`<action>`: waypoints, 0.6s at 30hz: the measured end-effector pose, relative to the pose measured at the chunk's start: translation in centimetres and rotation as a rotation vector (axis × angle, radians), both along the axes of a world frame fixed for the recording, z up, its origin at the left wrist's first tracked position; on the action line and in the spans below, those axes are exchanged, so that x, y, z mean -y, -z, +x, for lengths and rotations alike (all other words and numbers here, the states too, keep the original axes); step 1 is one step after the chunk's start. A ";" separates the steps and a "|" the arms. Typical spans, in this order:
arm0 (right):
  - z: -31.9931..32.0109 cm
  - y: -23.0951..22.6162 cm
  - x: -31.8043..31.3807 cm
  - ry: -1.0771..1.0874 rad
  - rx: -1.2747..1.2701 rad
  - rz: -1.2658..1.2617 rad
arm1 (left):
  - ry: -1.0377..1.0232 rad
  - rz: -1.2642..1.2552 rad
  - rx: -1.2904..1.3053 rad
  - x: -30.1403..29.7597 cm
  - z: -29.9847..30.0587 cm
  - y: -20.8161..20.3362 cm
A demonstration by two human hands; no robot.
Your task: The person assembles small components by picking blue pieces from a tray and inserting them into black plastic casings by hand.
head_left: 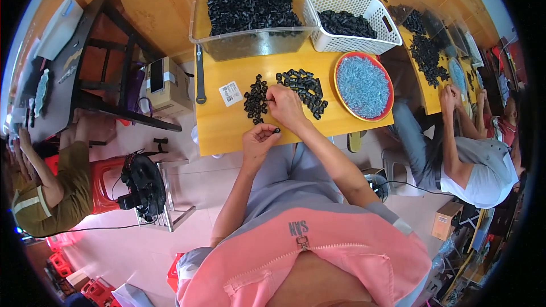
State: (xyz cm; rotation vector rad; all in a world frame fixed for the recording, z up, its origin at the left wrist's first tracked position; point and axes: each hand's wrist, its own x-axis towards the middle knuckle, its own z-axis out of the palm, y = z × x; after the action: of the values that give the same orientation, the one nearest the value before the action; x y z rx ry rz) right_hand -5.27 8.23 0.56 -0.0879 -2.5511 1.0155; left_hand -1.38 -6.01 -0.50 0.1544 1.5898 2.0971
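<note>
My left hand [260,143], just off the table's near edge, pinches a small black plastic part [277,131] between thumb and fingertip. Farther up, my right hand [287,107] is closed, its fingertips drawn together at the right edge of a heap of small black parts [255,98]. What those fingertips hold, if anything, is hidden. Right of that hand lies a looser group of larger black plastic pieces [310,88]. A red-rimmed round tray [389,77] full of small clear bluish pieces [363,86] stands at the table's right side.
At the back of the yellow table [219,133] stand a clear bin [244,45] and a white perforated basket [352,44], both holding black parts. A white label [230,94] and a black strap [199,74] lie to the left. Co-workers sit at tables on both sides.
</note>
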 end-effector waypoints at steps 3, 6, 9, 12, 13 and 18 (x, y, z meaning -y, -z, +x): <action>0.6 -0.7 0.4 0.031 0.068 0.082 | -0.012 -0.018 -0.018 0.1 -0.1 0.0; 1.5 -0.7 0.2 0.034 0.097 0.096 | -0.017 0.007 -0.001 0.0 -0.1 0.4; 2.4 -0.6 -0.2 0.022 0.060 0.114 | -0.022 0.007 0.000 -0.1 -0.1 0.1; 2.9 -0.9 -0.5 -0.011 0.124 0.162 | -0.018 0.018 0.005 -0.2 -0.2 0.5; 3.0 -1.1 -0.5 -0.034 0.157 0.212 | -0.013 0.015 0.005 -0.2 -0.2 0.4; 3.5 -3.0 -0.3 -0.095 0.278 0.299 | -0.027 0.018 0.005 -0.2 -0.1 0.4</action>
State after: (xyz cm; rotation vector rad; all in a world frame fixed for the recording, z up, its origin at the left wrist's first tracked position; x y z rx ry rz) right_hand -1.76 8.55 3.56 -0.0263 -2.9566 0.6815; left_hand -1.44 -5.80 -0.88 0.1348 1.5789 2.1310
